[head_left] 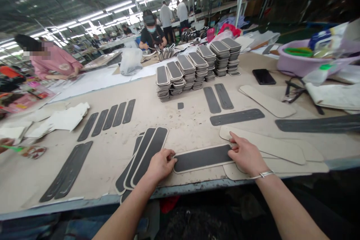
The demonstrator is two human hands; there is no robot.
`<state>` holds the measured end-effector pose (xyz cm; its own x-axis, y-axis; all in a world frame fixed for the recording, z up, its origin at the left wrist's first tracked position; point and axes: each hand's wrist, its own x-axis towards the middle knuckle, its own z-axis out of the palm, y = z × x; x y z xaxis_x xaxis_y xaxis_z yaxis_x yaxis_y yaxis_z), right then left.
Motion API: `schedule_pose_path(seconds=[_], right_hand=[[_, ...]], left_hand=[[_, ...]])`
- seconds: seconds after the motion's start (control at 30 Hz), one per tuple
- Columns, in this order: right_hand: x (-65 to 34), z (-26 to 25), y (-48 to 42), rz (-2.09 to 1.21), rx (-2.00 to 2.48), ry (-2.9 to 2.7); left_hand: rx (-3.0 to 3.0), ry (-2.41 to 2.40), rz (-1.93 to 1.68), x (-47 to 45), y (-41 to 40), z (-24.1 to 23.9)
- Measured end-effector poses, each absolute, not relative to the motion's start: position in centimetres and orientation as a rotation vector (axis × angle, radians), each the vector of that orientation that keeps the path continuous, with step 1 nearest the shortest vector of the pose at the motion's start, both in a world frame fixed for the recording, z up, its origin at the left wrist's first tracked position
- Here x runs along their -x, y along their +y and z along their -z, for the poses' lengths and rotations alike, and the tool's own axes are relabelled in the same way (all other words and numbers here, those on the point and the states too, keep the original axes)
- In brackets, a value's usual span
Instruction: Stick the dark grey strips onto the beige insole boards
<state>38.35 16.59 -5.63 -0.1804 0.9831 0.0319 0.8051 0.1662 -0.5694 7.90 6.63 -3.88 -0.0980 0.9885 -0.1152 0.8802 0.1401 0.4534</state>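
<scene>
A beige oblong piece topped with a dark grey strip (203, 157) lies flat near the table's front edge. My left hand (160, 164) presses on its left end with curled fingers. My right hand (246, 155) presses its right end, fingers flat on the piece. Left of my left hand lies a fanned pile of similar finished pieces (142, 159). Under and beside my right hand lie plain beige blanks (270, 144).
Loose dark strips (111, 116) lie at the left and middle of the worn worktable (180, 120). Several stacks of finished pieces (197, 68) stand behind. A phone (263, 76), scissors and a purple basin (298, 63) are at the right. Other people work at far tables.
</scene>
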Motion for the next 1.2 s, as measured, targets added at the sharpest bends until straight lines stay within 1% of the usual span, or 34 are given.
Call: schedule_pose_path(seconds=[0.53,1.2], right_hand=[[-38.61,6.45,16.96,-0.519,1.681,-2.133],[-38.23,5.74,16.55,-0.531,1.640,-2.117]], left_hand=[[-1.707,2.096,-0.327,-8.21,6.94,3.74],[-1.673,2.098,-0.263,-8.32,7.37,3.83]])
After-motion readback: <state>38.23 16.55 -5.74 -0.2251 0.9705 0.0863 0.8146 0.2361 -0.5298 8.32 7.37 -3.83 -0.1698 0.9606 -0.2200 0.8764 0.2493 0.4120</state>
